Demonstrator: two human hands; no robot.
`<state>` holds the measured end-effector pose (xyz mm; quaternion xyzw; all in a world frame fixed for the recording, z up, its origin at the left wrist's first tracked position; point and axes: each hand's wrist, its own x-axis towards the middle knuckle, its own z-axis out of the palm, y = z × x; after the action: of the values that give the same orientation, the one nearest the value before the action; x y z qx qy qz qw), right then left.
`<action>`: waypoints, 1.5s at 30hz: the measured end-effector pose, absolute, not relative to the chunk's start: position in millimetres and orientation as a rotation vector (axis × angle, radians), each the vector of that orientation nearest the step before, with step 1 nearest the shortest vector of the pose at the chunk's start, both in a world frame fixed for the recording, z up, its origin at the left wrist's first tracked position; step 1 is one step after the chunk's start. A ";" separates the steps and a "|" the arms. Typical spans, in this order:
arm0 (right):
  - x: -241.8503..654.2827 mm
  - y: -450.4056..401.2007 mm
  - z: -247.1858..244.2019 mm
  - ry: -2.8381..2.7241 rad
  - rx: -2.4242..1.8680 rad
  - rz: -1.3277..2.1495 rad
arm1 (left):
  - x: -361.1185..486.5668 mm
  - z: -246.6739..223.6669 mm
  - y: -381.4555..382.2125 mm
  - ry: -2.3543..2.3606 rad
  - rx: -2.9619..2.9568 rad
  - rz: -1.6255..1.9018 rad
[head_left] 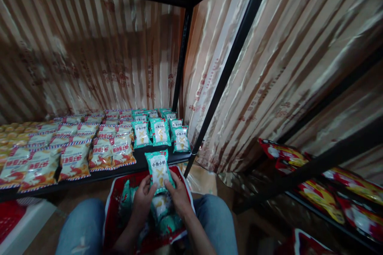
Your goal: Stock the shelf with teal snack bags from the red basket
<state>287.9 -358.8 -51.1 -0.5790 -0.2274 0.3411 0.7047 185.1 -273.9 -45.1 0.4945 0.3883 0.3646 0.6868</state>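
Green snack bag [159,166], just one, and it's between your two hands: left hand [144,192] and right hand [178,194], fingers closed round its lower sides, thumbs on the front. You've got it above one red basket [115,196], partly hidden basket bags [167,224] beneath! On the shelf [140,153], three front green bags [161,132]; beside them, five front orange-and-white bags [74,160].

shop or stockroom, shelf [140,154], snack packets [160,130]
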 end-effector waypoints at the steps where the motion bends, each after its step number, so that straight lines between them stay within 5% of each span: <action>1: 289.9 -355.8 -47.5 -0.515 -1.305 0.744 | 187.1 -42.5 -271.5 0.883 1.119 0.816; 20: 312.8 -309.2 -48.0 -1.006 -1.844 -0.271 | 253.8 -34.1 -214.3 0.860 1.253 1.023; 45: 326.3 -290.7 -72.1 -1.131 -1.919 -0.277 | 286.3 -43.7 -190.7 1.031 1.668 0.927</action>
<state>326.3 -290.7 -72.1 -0.7703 -0.4542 -0.1111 0.4337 286.3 -190.7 -43.7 0.6800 0.4201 0.3776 0.4674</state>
